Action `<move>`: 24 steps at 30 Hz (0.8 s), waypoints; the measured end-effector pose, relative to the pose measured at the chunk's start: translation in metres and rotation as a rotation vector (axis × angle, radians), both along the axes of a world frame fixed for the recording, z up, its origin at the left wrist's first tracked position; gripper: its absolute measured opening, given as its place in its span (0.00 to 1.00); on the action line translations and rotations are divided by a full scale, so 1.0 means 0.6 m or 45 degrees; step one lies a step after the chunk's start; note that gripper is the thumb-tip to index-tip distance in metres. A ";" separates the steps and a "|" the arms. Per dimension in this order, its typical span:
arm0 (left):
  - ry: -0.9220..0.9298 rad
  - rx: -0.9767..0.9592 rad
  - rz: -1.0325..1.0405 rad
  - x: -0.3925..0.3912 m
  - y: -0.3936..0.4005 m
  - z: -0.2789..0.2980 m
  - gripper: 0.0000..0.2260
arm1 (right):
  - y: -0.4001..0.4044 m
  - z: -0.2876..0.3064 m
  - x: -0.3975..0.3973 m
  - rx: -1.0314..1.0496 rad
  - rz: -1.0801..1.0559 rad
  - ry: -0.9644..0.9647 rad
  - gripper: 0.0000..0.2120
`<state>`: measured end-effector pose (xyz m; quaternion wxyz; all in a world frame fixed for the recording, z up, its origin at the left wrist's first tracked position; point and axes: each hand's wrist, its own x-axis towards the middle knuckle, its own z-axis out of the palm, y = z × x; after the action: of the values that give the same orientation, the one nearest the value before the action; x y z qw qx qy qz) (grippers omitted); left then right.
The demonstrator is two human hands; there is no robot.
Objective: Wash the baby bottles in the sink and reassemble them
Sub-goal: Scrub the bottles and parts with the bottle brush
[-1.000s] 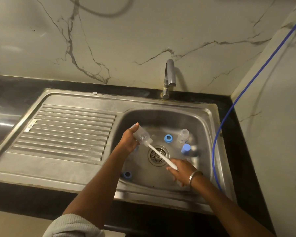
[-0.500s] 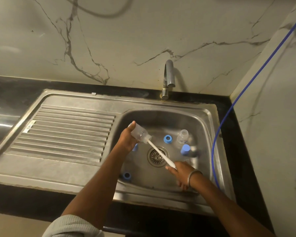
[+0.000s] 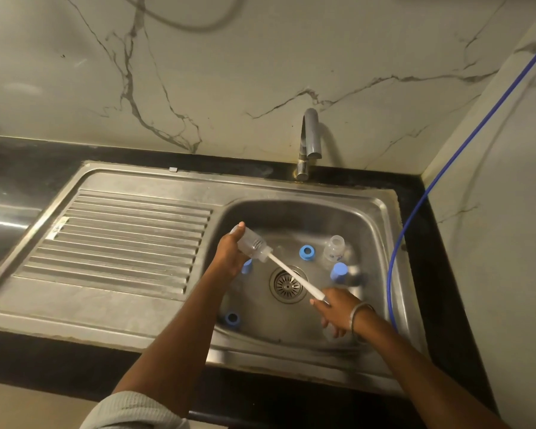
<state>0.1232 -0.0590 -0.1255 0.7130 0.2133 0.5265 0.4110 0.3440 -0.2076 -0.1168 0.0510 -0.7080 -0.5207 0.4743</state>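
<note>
My left hand (image 3: 229, 253) grips a clear baby bottle (image 3: 252, 243) tilted over the steel sink basin (image 3: 291, 212), its mouth pointing down to the right. A white bottle brush (image 3: 296, 278) runs into that mouth, and my right hand (image 3: 334, 308) holds the brush's handle end. A second clear bottle (image 3: 334, 247) stands in the basin at the right. A blue ring (image 3: 307, 252) lies near it, a blue cap (image 3: 339, 271) sits further right, another blue ring (image 3: 232, 318) lies at the front left, and a blue piece (image 3: 247, 267) shows under my left hand.
The drain (image 3: 287, 284) sits in the basin's middle. A steel tap (image 3: 310, 140) rises behind it, with no water visible. A ribbed drainboard (image 3: 121, 239) lies to the left. A blue hose (image 3: 396, 258) hangs down the right wall beside the sink rim.
The bottle and brush shifted slightly up and left, and my right hand moved with the brush handle. The parts in the basin stayed put.
</note>
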 end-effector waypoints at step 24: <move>0.096 0.124 -0.001 -0.015 0.003 -0.006 0.17 | -0.003 0.015 0.021 0.457 0.118 -0.281 0.16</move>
<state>0.1140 -0.0575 -0.1293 0.6816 0.2632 0.5321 0.4278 0.3568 -0.2091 -0.1076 0.0972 -0.7106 -0.6311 0.2955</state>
